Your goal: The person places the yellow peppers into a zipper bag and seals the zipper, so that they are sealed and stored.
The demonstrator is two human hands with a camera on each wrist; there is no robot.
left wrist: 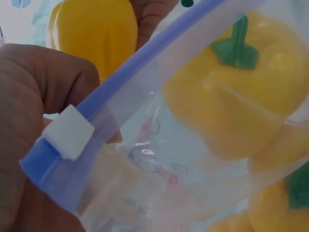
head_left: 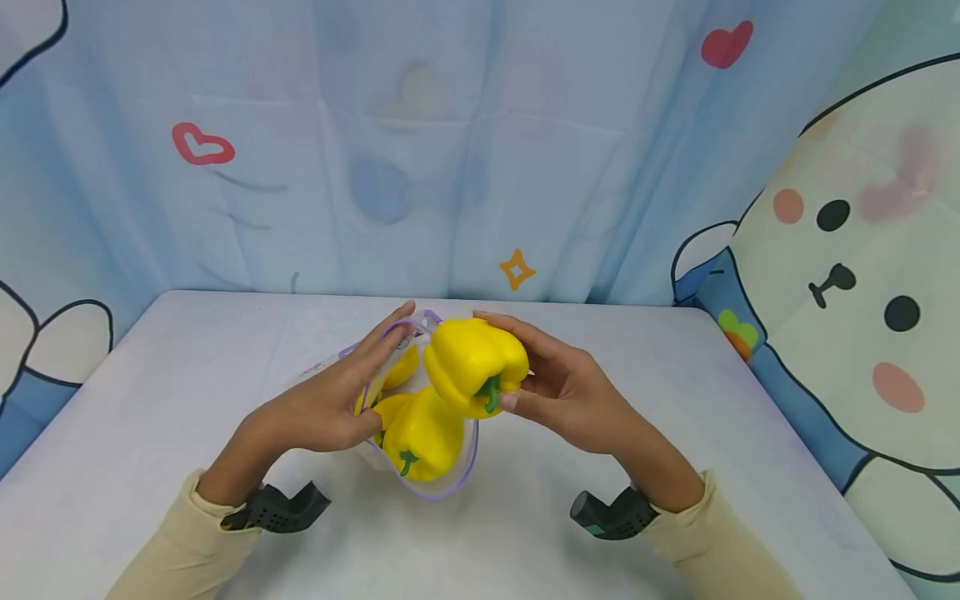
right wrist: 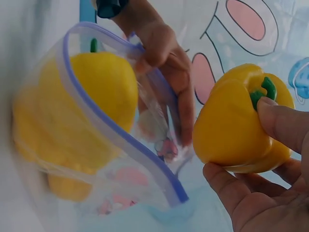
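My right hand (head_left: 577,392) holds a yellow bell pepper (head_left: 467,354), its thumb by the green stem and the fingers round the far side. The pepper is over the mouth of a clear zip bag (right wrist: 123,135) with a purple rim. My left hand (head_left: 318,408) grips the bag's rim at the left, keeping the mouth wide. In the left wrist view a white slider (left wrist: 69,132) sits on the purple zip near the curled fingers. Inside the bag lies another yellow bell pepper (head_left: 433,433), stem toward me, with more yellow ones partly hidden behind the left hand.
The bag is around the middle of a white-covered table (head_left: 187,358). Behind the table's far edge hangs a light blue curtain (head_left: 300,225) with cartoon prints. Each wrist wears a black camera mount, one at the left sleeve (head_left: 176,542), one at the right sleeve (head_left: 720,550).
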